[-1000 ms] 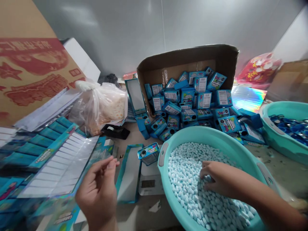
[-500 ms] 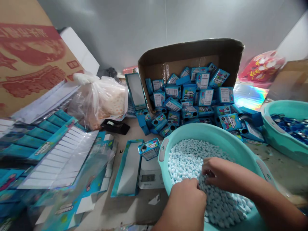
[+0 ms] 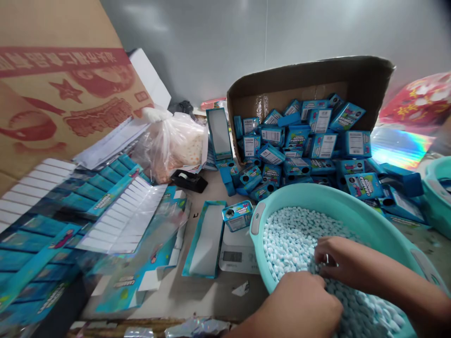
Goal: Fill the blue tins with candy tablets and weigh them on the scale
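Both my hands are down in a turquoise basin (image 3: pixel 347 211) of small pale-blue candies (image 3: pixel 289 234). My left hand (image 3: pixel 305 300) is curled, its back toward me, and its fingertips are hidden. Just beyond it my right hand (image 3: pixel 334 258) has its fingers bent in toward the thumb over the candies. Whatever lies between the fingers of either hand cannot be made out. Left of the basin, a small blue candy box (image 3: pixel 237 216) with a round dark hole rests tilted on a white digital scale (image 3: pixel 241 265). Beside the scale lies a blue tray with a white inside (image 3: pixel 204 244).
Behind the basin, a brown carton (image 3: pixel 310 72) lies open with many small blue boxes (image 3: pixel 322 145) spilling out. Flattened blue packaging (image 3: pixel 120 220) covers the left side, near a black tape dispenser (image 3: pixel 189 180) and a plastic bag (image 3: pixel 172 145). Another turquoise basin (image 3: pixel 435 192) stands right.
The view has swung left, so everything appears farther right. My hands stay in the candies, and my right hand's fingers have shifted slightly. The small box still sits on the scale.
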The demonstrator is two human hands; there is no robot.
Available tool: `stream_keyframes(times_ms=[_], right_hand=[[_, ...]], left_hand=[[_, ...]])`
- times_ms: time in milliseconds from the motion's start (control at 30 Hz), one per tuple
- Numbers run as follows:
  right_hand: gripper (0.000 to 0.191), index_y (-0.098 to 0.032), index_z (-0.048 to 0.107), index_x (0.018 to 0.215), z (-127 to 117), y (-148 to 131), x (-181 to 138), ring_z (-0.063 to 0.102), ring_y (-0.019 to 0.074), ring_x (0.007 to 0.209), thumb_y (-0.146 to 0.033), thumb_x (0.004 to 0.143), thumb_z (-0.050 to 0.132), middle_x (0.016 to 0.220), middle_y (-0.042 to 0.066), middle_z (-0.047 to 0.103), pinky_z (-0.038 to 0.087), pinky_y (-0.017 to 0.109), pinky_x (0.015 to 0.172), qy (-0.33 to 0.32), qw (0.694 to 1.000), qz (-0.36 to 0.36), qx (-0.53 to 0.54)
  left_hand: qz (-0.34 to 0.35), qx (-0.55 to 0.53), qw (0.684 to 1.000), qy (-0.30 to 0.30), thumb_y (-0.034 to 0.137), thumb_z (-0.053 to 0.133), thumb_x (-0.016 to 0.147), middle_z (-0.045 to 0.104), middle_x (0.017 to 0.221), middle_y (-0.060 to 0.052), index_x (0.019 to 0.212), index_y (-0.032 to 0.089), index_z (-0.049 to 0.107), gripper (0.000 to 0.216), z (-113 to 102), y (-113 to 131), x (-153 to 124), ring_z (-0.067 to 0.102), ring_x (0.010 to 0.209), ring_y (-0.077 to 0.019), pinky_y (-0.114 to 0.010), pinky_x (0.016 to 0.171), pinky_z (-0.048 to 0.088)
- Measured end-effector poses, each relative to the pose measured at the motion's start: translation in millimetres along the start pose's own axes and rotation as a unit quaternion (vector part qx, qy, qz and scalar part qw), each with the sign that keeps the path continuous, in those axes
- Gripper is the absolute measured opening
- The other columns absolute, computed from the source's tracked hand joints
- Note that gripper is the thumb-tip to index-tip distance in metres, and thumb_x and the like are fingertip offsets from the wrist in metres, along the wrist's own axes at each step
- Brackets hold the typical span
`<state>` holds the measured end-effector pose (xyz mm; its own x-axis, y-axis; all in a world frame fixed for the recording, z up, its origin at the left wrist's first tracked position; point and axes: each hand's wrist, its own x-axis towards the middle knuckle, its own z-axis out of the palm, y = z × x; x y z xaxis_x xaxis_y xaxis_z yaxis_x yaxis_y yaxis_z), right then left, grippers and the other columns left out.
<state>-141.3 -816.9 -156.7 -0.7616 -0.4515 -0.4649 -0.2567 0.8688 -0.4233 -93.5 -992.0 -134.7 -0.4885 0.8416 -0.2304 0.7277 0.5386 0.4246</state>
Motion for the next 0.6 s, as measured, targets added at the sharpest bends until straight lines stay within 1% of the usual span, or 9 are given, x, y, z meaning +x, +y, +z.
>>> stream_keyframes(times_ms=[100, 167, 233, 300, 433, 500, 533, 600], right_hand=[[0.019, -0.019, 0.070, 0.076, 1.2, 1.2, 0.2, 0.060, 0.0194, 0.075, -0.008, 0.067, 0.057, 0.083, 0.005, 0.068, 0.040, 0.031, 0.066, 0.003, 1.000, 0.004, -0.009], [0.018, -0.019, 0.068, 0.074, 2.8, 2.6, 0.8, 0.059, 0.0191, 0.074, -0.007, 0.066, 0.056, 0.082, 0.005, 0.068, 0.040, 0.031, 0.066, 0.006, 1.000, -0.003, -0.009], [0.018, -0.018, 0.067, 0.073, 4.7, 4.4, 1.2, 0.058, 0.0187, 0.073, -0.007, 0.065, 0.056, 0.080, 0.004, 0.067, 0.040, 0.031, 0.066, 0.013, 1.000, -0.010, -0.011], [0.017, -0.018, 0.066, 0.072, 6.6, 6.3, 1.3, 0.058, 0.0183, 0.072, -0.007, 0.065, 0.056, 0.079, 0.004, 0.067, 0.040, 0.030, 0.066, 0.017, 1.000, -0.011, -0.009], [0.016, -0.019, 0.066, 0.074, 8.8, 8.8, 0.5, 0.057, 0.0174, 0.071, -0.008, 0.068, 0.056, 0.079, 0.003, 0.067, 0.039, 0.030, 0.064, 0.023, 1.000, -0.013, -0.004], [0.015, -0.019, 0.066, 0.075, 8.9, 8.7, 0.1, 0.057, 0.0176, 0.070, -0.010, 0.069, 0.057, 0.080, 0.003, 0.068, 0.039, 0.030, 0.063, 0.027, 1.000, -0.015, -0.003], [0.013, -0.019, 0.066, 0.075, 8.8, 8.4, 0.0, 0.057, 0.0177, 0.070, -0.011, 0.070, 0.057, 0.079, 0.004, 0.067, 0.039, 0.030, 0.062, 0.028, 0.999, -0.016, -0.002], [0.009, -0.019, 0.066, 0.075, 8.1, 7.2, 0.0, 0.058, 0.0183, 0.069, -0.015, 0.074, 0.058, 0.078, 0.004, 0.067, 0.039, 0.031, 0.062, 0.029, 0.999, -0.025, 0.005]], left_hand=[[0.040, -0.015, 0.998, 0.045, 0.021, 0.062, 0.083, 0.070, 0.074, -0.006, 0.081, 0.013, 0.073, 0.014, 9.8, -4.5, -1.9, 0.064, 0.062, -0.0156, -0.031, 0.043, 0.024], [0.038, -0.040, 0.996, 0.073, 0.023, 0.063, 0.081, 0.070, 0.074, -0.005, 0.081, 0.015, 0.072, 0.011, 16.1, -8.0, -2.8, 0.063, 0.062, -0.0146, -0.031, 0.046, 0.026], [0.028, -0.073, 0.992, 0.103, 0.023, 0.064, 0.078, 0.071, 0.076, -0.004, 0.082, 0.017, 0.069, 0.009, 21.2, -11.8, -3.6, 0.063, 0.064, -0.0148, -0.030, 0.048, 0.029], [0.020, -0.099, 0.988, 0.120, 0.022, 0.063, 0.075, 0.073, 0.080, -0.004, 0.084, 0.018, 0.068, 0.010, 24.5, -15.5, -4.4, 0.065, 0.069, -0.0152, -0.030, 0.051, 0.033], [0.019, -0.144, 0.982, 0.119, 0.019, 0.060, 0.076, 0.075, 0.093, -0.004, 0.098, 0.021, 0.071, 0.024, 26.2, -17.9, -5.3, 0.068, 0.082, -0.0167, -0.026, 0.062, 0.043], [0.014, -0.154, 0.981, 0.120, 0.019, 0.059, 0.078, 0.075, 0.095, -0.005, 0.101, 0.021, 0.072, 0.026, 25.2, -14.6, -5.2, 0.068, 0.085, -0.0185, -0.027, 0.067, 0.048], [0.007, -0.154, 0.979, 0.131, 0.020, 0.060, 0.078, 0.073, 0.097, -0.005, 0.101, 0.021, 0.072, 0.026, 23.9, -12.2, -5.7, 0.068, 0.086, -0.0197, -0.028, 0.069, 0.049], [-0.011, -0.160, 0.969, 0.189, 0.020, 0.063, 0.076, 0.068, 0.101, -0.006, 0.106, 0.023, 0.070, 0.031, 19.0, -8.5, -9.4, 0.066, 0.089, -0.0205, -0.029, 0.071, 0.053]])
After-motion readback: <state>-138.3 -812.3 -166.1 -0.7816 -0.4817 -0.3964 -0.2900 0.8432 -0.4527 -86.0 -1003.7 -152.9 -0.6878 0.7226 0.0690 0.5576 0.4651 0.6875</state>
